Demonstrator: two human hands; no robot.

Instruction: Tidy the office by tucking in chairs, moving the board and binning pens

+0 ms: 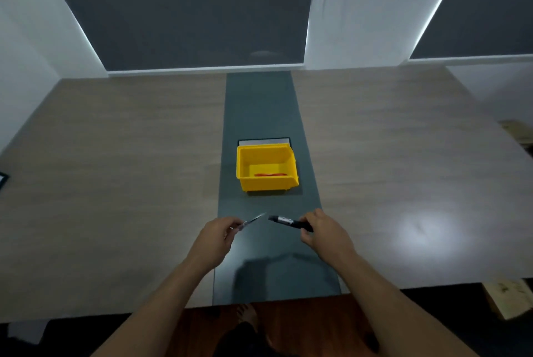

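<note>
Both hands are out over the desk (115, 155), above its dark centre strip (259, 108), close to the near edge. Our left hand (215, 237) pinches a thin clear pen (253, 219) between the fingertips; its tip angles up and toward the middle. Our right hand (324, 231) grips a thicker black marker (290, 222) by its rear end, with its silver-banded front pointing left at the other pen. The two tips come near each other but stay apart, with a small gap between them over the strip.

Straight ahead sits the yellow bin (266, 168), squarely on the strip and about midway along the desk's depth. It is upright and open at the top, and a red pen (271, 174) lies flat on its floor along the near wall. Just behind the bin, touching or nearly so, a flat dark-framed board (264, 142) peeks out; we cannot tell how far it runs under the bin.

The wooden desk surfaces on either side of the strip are pale, and a bright glare patch (418, 230) sits on the right half, toward the near edge. At the far left edge, the corner of a dark-framed item (3, 179) just enters view, too cropped to identify. Beyond the far edge, dark blinds (187, 10) hang between white wall sections. Below the near edge we see dark wooden floor (302, 325).
</note>
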